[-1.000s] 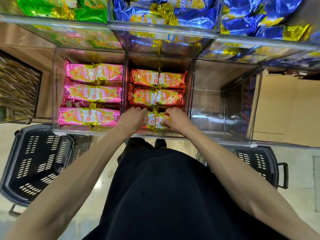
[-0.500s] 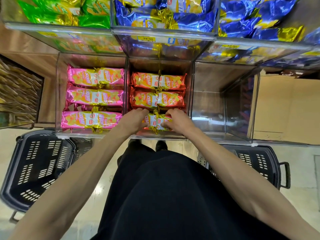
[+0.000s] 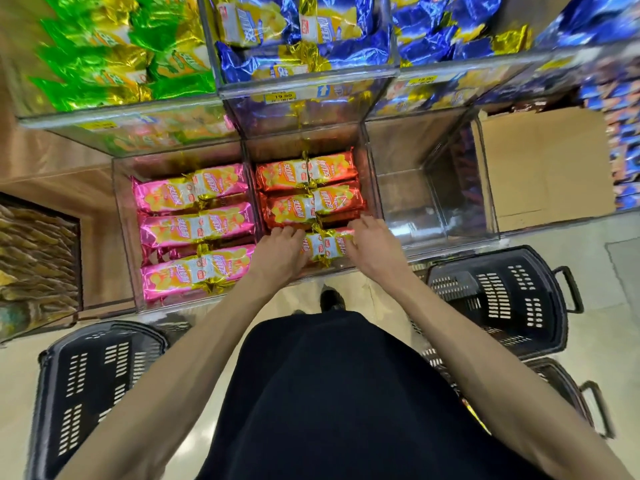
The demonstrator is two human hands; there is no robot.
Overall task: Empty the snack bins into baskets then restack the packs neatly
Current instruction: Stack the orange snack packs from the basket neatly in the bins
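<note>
Down at the near edge of the middle bin (image 3: 370, 181), lying crosswise: the front orange pack (image 3: 327, 245), gold seam at its middle, gripped from both ends. Round its left end, the left hand (image 3: 278, 252), fingers curled, knuckles up. On its right end, the right hand (image 3: 372, 247), clamped, fingertips reaching over the far edge towards the next pack back. Behind it, inside the same compartment, two more rows of orange packs (image 3: 311, 206), laid flat and parallel, one behind the other. Just left, past a shared clear wall, the left bin (image 3: 123, 220) with pink packs (image 3: 194, 225) in three neat crosswise rows, more pink showing beneath. Just right of the middle compartment, the right bin (image 3: 433, 202), clear walls and floor in plain sight. Above and behind, a higher tier of bins: green packs (image 3: 114, 53) heaped loosely at left, blue packs (image 3: 304, 39) jumbled in the centre and at right, a yellow price label (image 3: 284, 97) stuck to the front of the centre one. Beside the right bin, a brown cardboard box (image 3: 543, 161). On the pale floor below, the black left basket (image 3: 90, 382) under the pink compartment and the black right basket (image 3: 498, 296) under the right bin, with a third basket (image 3: 557, 379) close beside it, contents too blurred to tell. Between the forearms, a black garment (image 3: 339, 393) and the toe of a dark shoe (image 3: 330, 299).
</note>
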